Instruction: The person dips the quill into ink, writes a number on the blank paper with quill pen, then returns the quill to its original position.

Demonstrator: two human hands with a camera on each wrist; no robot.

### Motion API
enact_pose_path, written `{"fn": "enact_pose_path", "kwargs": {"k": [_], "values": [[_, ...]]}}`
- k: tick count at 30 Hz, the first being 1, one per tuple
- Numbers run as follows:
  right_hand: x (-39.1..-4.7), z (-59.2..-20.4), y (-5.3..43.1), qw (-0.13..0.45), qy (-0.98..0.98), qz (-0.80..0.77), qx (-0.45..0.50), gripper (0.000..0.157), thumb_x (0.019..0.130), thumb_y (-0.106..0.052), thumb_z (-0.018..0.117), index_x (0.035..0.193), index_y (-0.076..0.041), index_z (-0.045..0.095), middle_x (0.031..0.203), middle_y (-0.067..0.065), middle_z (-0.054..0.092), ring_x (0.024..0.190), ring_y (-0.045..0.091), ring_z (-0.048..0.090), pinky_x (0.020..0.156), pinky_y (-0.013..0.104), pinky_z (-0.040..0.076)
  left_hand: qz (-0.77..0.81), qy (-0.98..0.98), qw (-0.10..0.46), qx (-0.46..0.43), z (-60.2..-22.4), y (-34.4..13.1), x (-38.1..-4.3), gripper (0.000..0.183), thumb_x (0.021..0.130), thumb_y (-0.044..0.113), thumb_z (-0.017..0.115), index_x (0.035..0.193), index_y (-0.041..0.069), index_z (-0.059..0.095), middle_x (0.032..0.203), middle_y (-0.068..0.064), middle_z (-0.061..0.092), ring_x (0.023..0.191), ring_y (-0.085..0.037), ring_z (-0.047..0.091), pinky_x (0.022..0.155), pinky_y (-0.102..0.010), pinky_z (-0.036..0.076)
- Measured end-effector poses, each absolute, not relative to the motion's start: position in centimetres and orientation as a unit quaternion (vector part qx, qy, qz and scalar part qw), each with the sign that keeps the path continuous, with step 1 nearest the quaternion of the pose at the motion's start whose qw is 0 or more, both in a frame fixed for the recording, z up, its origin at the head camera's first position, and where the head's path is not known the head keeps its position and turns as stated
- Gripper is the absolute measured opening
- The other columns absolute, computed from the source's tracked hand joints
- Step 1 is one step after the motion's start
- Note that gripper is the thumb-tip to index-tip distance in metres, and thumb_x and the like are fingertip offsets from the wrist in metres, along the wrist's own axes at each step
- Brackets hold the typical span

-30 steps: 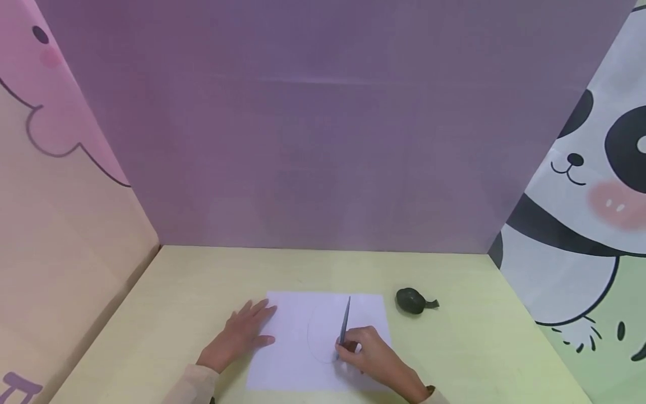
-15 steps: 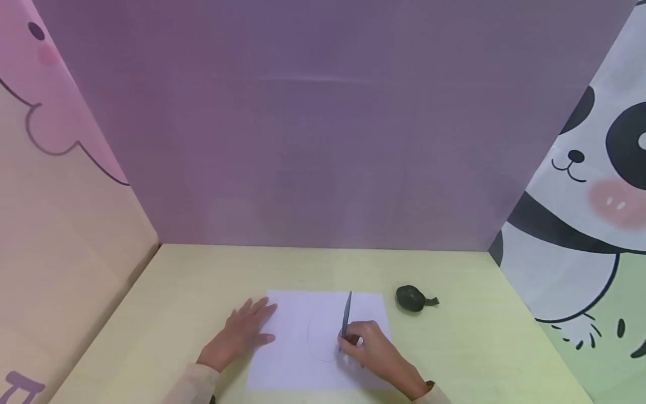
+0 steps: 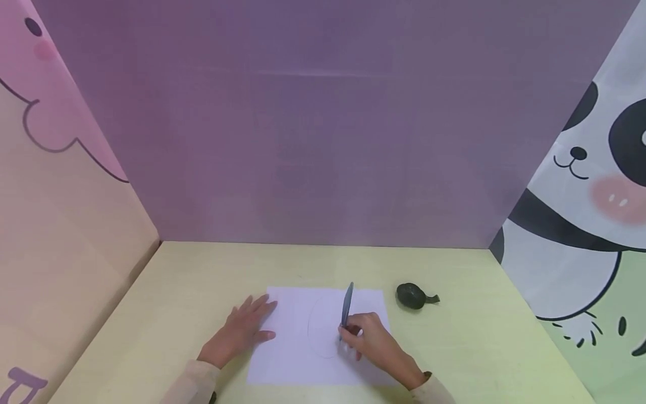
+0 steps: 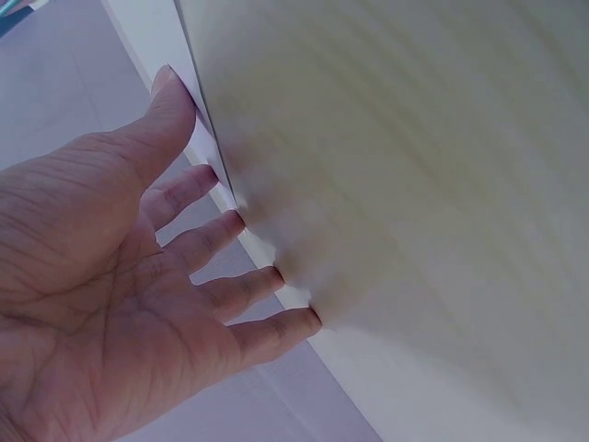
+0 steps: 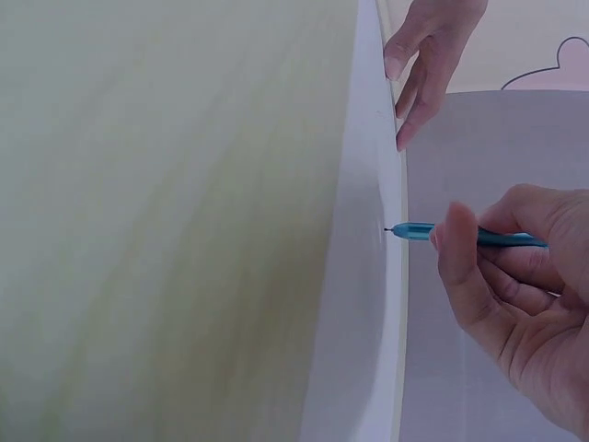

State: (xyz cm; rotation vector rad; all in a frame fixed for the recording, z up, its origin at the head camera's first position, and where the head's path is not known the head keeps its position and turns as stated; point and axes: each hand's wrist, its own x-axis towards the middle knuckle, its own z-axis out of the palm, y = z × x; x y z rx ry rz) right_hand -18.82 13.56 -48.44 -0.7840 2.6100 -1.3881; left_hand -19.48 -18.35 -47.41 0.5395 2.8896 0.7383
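My right hand (image 3: 370, 339) pinches a slim pen (image 3: 347, 303) between thumb and fingers. In the right wrist view the pen (image 5: 414, 231) is teal, its fine tip right at the paper. A sheet of white paper (image 3: 280, 362) lies on the table, marked with a thin curved line (image 3: 308, 328) like part of an oval. My left hand (image 3: 239, 332) rests at the sheet's left edge, fingers spread. In the left wrist view, the fingertips of the left hand (image 4: 138, 267) touch down along the surface, with the thumb at the paper's edge.
A dark, rounded object (image 3: 411, 296) with a short flared tail lies on the pale table (image 3: 479, 342), right of the paper. A purple backdrop (image 3: 323, 140) rises behind the table. Cartoon-printed panels stand at the left (image 3: 65, 213) and right (image 3: 570, 235).
My right hand and the pen have moved a little up the sheet, away from me, along the right side of the curve. The left hand stays at the paper's edge.
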Motion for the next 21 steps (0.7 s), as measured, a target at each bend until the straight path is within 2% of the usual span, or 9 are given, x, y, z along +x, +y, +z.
{"fn": "enact_pose_path", "kwargs": {"k": [7,21], "values": [[-19.03,-48.09,13.54,0.054,0.851,-0.462,-0.243,0.016,0.1,-0.002,0.064,0.087,0.002,0.073,0.068,0.009,0.068,0.044,-0.001,0.057,0.043,0.021,0.051,0.255,0.948,0.053,0.181,-47.37,-18.42,-19.31,0.067,0.094,0.027,0.076,0.149,-0.002,0.052,0.16,-0.029,0.041,0.148,-0.063,0.026,0.114,-0.083,0.019],[-19.57,-47.98,13.15,0.051,0.848,-0.471,-0.239,0.017,0.101,-0.005,0.066,0.091,0.006,0.073,0.068,0.01,0.068,0.045,0.01,0.062,0.042,0.022,0.051,0.253,0.95,0.052,0.173,-47.26,-18.46,-19.26,0.066,0.093,0.025,0.077,0.148,-0.002,0.053,0.16,-0.03,0.042,0.147,-0.064,0.027,0.113,-0.083,0.02]]}}
